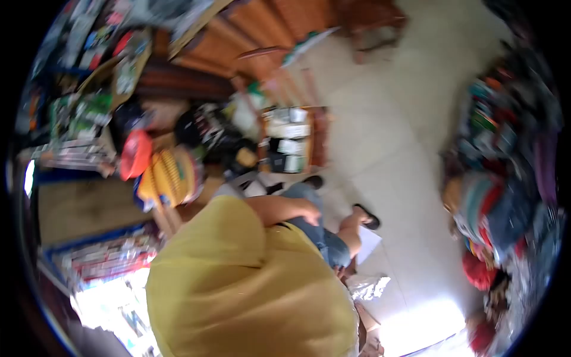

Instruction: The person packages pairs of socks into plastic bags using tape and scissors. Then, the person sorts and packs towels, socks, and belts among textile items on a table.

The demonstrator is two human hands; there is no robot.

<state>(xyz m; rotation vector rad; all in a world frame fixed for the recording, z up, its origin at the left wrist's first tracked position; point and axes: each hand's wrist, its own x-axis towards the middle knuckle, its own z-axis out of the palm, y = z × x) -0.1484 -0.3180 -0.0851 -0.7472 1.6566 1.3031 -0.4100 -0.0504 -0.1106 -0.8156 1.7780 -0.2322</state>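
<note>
Blue denim shorts and the yellow shirt show at the lower middle. My left hand lies on the denim over one thigh, its fingers loosely apart and somewhat blurred, with nothing visible in it. Only a small dark part of my right hand shows beside the other leg; its fingers are mostly hidden. Near it are a white sheet and a crumpled shiny plastic wrap.
A wooden tray with white and dark packets stands ahead. A wooden stool is farther off. At left are an orange-red bowl, yellow items and shelves of goods. Piled clothes line the right, beyond the tiled floor.
</note>
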